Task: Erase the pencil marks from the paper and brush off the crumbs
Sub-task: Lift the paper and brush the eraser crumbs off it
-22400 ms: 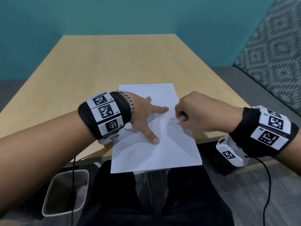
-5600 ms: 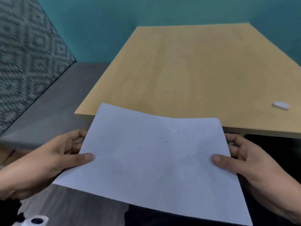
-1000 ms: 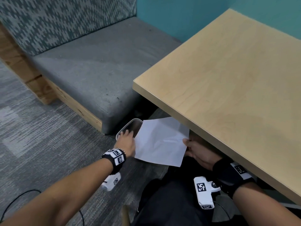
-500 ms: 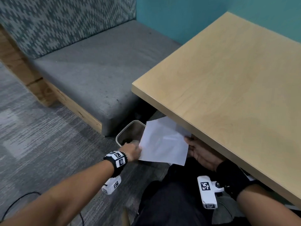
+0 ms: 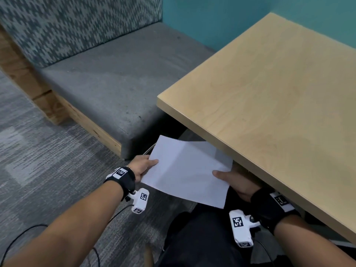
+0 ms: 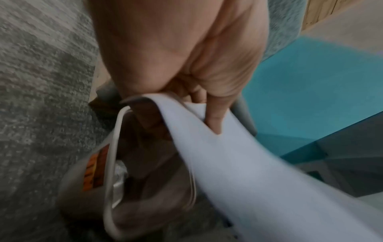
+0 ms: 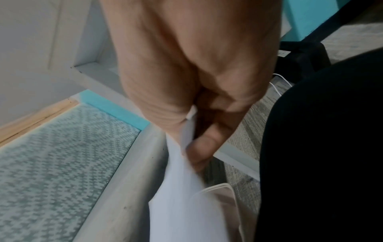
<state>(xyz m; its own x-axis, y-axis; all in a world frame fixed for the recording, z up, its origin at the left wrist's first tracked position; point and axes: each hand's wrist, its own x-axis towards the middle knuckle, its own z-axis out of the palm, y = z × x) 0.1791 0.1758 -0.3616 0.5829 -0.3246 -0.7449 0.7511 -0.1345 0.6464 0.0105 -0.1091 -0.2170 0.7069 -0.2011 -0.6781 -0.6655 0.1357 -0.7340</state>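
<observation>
Nearest, a person's two forearms reach forward and down over dark-clothed knees. The left hand (image 5: 143, 166) pinches the left edge of a sheet of white paper (image 5: 185, 170), thumb on top and fingers (image 6: 213, 121) curled beneath. The right hand (image 5: 234, 182) pinches the right edge the same way, thumb lying on the upper face. The paper hangs in the air between them, below the near corner of the counter (image 5: 269, 105) and partly tucked under it, touching no surface.

The sheet looks light and limp: it bows and creases between the grips. It probably tears or crumples easily, so holding opposite edges with a gentle pinch (as here) seems the sensible way to keep it spread.

Beyond the hands, the head view shows only a thin curved rim past the paper's left edge. The left wrist view shows what that is: a pale waste bin (image 6: 116, 163) standing on the grey carpet directly below the paper, with something crumpled inside. The right wrist view adds the curled right fingers (image 7: 203, 147) under the sheet. Farther off sit a grey bench seat (image 5: 107, 81) and a teal wall.
</observation>
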